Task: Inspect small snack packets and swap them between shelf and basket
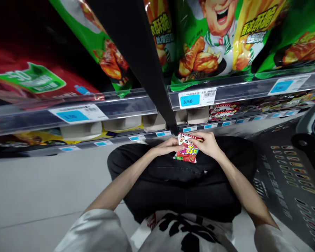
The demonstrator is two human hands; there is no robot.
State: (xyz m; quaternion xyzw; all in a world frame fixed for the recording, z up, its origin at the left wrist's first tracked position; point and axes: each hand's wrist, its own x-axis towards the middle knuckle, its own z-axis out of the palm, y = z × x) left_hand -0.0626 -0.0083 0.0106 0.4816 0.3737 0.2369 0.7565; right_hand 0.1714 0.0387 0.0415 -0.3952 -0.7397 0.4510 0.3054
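Observation:
A small red and white candy packet (188, 156), printed with a cartoon child and strawberries, is held above my lap between both hands. My left hand (168, 146) grips its left side, with the thumb lying across the front. On the packet's upper right edge, my right hand (207, 142) is closed, thumb in front and fingers behind. The packet tilts slightly and its printed front faces me. My bent knees in black trousers (183, 185) are beneath it, close to the bottom shelf.
A grey shopping basket (278, 175) with a black handle stands at my right. Shelves ahead carry green snack bags (199, 59) and a red bag (28, 77) behind price rails. A dark upright post (144, 52) divides them. Red packets (223, 111) lie in the low shelf.

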